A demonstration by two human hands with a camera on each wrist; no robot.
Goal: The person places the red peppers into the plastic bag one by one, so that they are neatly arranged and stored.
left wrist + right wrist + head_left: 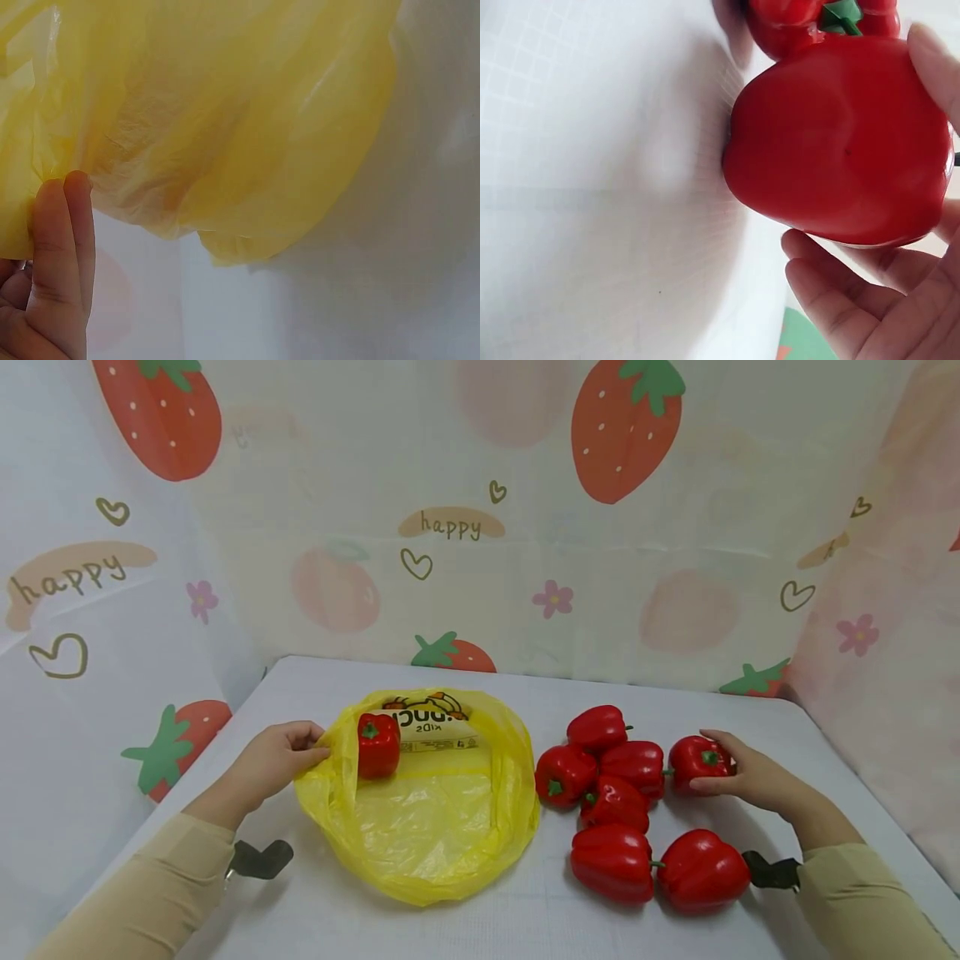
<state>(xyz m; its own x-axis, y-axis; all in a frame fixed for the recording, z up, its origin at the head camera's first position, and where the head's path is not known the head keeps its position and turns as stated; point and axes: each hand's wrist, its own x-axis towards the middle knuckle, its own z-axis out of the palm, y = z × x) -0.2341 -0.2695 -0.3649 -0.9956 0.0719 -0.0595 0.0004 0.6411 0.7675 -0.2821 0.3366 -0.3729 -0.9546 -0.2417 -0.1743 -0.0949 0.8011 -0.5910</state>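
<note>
My left hand (273, 768) pinches the left rim of a yellow plastic bag (420, 881) between thumb and fingers. The bag's mouth gapes toward the head camera, and one red bell pepper (378, 752) with a green stem is inside at the left. In the left wrist view, fingertips (54, 217) meet the thin yellow film (300, 135). On the right, my right hand (757, 781) holds another red bell pepper (693, 760), thumb on one side and fingers on the other. The right wrist view shows this glossy pepper (840, 142) close up, low over the white surface.
Several more red bell peppers lie between bag and right hand: a cluster with one pepper (596, 727) at the back, and two nearer me, one left (611, 864), one right (701, 872). A white table (510, 927) carries everything. Strawberry-print cloth (450, 602) hangs behind and beside it.
</note>
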